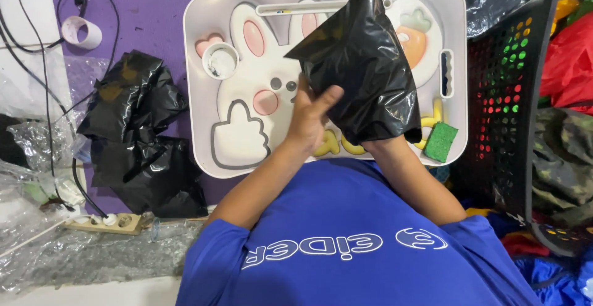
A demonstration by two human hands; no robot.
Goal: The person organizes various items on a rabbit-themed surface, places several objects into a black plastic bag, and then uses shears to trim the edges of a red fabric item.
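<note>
A black plastic bag (361, 65) is held up over a white lap tray (204, 83) that has a rabbit and carrot picture on it. My left hand (309, 117) grips the bag's lower left edge, thumb on the plastic. My right hand is hidden inside the bag; only the forearm (411, 179) shows coming out beneath it. A blue folded garment (346, 238) lies in my lap, below both arms.
A pile of black plastic bags (139, 133) lies left of the tray on a purple mat. A green sponge (440, 141) sits on the tray's right corner. A black perforated basket (506, 89) with clothes stands at right. A power strip (105, 222) and cables lie at left.
</note>
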